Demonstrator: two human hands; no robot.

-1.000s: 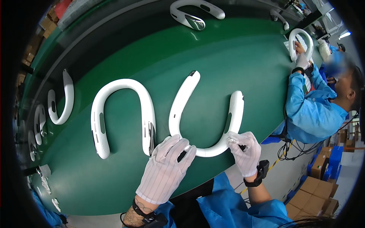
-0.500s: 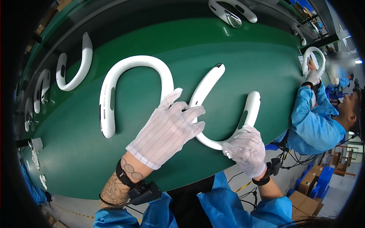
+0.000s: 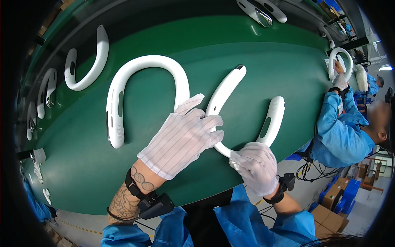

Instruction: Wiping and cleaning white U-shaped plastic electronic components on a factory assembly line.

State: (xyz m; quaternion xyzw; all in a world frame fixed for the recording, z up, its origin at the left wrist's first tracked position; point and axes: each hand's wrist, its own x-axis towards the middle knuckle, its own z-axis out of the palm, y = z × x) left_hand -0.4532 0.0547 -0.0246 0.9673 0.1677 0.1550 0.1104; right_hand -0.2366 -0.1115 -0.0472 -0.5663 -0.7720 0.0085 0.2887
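Note:
A white U-shaped neck fan (image 3: 225, 91) lies in front of me, its open ends pointing away. My left hand (image 3: 183, 140), in a striped white glove, grips its left arm between thumb and fingers. On the bottom curve, my gloved right hand (image 3: 256, 168) is closed round the fan. Something white and crumpled shows at its fingertips; I cannot tell whether it is cloth or glove. Left of these, a second neck fan (image 3: 154, 61) lies with its curve away from me, one arm end partly behind my left hand.
More neck fans lie along the far side, one at the far left (image 3: 103, 47) and another at the top right (image 3: 261, 15). At the right, a person in blue (image 3: 343, 117) holds a white fan (image 3: 333, 61). Cardboard boxes (image 3: 329, 220) stand on the floor.
My right hand has slid left along the fan's bottom curve, baring more of its right arm. My left hand has barely moved. Fans on the far side have shifted right.

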